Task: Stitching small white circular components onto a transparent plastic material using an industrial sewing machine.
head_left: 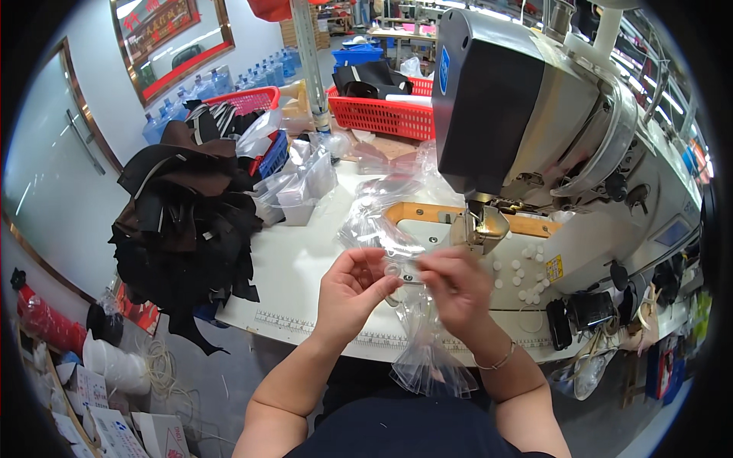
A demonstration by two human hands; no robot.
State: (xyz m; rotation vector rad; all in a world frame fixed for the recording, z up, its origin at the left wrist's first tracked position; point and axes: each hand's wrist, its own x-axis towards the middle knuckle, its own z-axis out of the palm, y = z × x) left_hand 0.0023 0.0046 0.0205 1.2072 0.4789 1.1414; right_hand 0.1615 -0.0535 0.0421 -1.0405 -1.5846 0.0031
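Note:
In front of the sewing machine (527,107), my left hand (350,294) pinches a clear plastic piece (379,237) between thumb and fingers. A small pale round disc (392,269) shows at its fingertips. My right hand (460,294) is close beside it, fingers curled but smeared by motion, so what they hold is unclear. More clear plastic strips (431,362) hang below the hands over the table's front edge. The machine's presser foot area (482,229) stands just beyond my right hand. Several small white discs (527,275) lie scattered to the right.
A heap of black fabric pieces (183,221) overhangs the white table (290,259) at left. Beyond it are clear plastic pouches (298,187) and a red basket (382,113). A printed ruler (305,323) runs along the front edge. Boxes (114,431) stand on the floor at left.

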